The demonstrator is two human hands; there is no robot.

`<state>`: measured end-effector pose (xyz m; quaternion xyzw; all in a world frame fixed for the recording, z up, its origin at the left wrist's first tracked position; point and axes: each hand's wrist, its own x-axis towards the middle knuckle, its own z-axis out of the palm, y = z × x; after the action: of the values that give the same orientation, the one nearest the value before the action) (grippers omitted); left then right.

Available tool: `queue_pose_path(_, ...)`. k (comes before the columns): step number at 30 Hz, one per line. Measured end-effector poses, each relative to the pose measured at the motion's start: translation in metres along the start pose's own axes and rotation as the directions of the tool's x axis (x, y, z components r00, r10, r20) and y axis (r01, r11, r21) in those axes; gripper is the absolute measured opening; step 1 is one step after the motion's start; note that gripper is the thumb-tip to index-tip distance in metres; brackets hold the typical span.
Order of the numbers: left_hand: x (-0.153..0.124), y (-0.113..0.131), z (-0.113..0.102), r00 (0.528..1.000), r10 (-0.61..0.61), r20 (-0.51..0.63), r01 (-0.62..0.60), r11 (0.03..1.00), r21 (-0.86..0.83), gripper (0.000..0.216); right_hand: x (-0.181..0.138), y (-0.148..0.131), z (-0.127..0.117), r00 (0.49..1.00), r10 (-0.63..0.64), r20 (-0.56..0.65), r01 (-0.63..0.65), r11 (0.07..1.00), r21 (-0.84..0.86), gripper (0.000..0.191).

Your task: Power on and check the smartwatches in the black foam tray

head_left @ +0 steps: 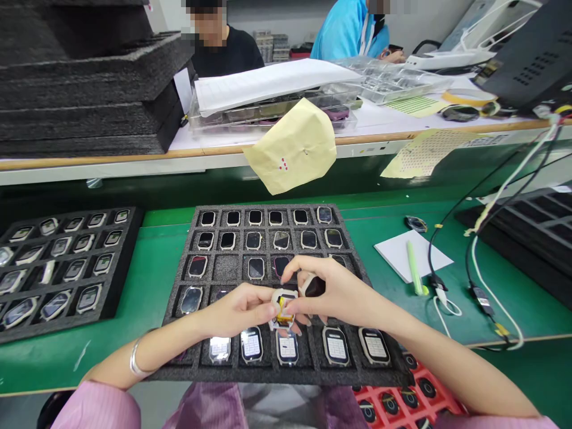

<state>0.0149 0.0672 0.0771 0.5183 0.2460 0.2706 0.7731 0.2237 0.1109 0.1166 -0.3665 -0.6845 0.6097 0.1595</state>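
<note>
Over the foam tray, my left hand (250,310) is closed on an opened smartwatch case (282,311); a yellow piece and pale parts show inside it. My right hand (333,292) is closed, with its thumb tip at the right side of that case. Between the right thumb and curled index finger sits a dark-faced watch part (314,286) with a beige rim. Whether it is joined to the opened case is hidden by the fingers. Below both hands, the black foam tray (227,268) holds smartwatches in rows, some with lit white screens (335,345).
Another foam tray of watches (58,256) lies left. To the right are white paper (388,253), a green pen (414,268) and cables (480,292). A red tray (388,390) of round parts is below right. Two people sit behind the shelf (370,134).
</note>
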Motion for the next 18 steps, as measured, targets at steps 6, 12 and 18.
queue_pose_path(6, -0.002, -0.001, 0.002, 1.000, -0.007, 0.026, 0.010, 0.996, -0.087, 0.043, 0.000, -0.004, 0.002, 0.997, -0.065, 0.045, 0.067, 0.997, -0.044, 0.023)
queue_pose_path(12, -0.001, -0.008, -0.001, 1.000, -0.010, -0.018, 0.007, 0.983, -0.182, 0.046, -0.001, 0.003, 0.009, 0.988, -0.154, 0.014, 0.154, 0.988, 0.002, 0.023)
queue_pose_path(18, 0.001, -0.008, 0.000, 0.996, -0.029, -0.083, 0.005, 0.962, -0.274, 0.045, 0.003, 0.009, 0.010, 0.983, -0.179, -0.050, 0.180, 0.983, 0.022, 0.022)
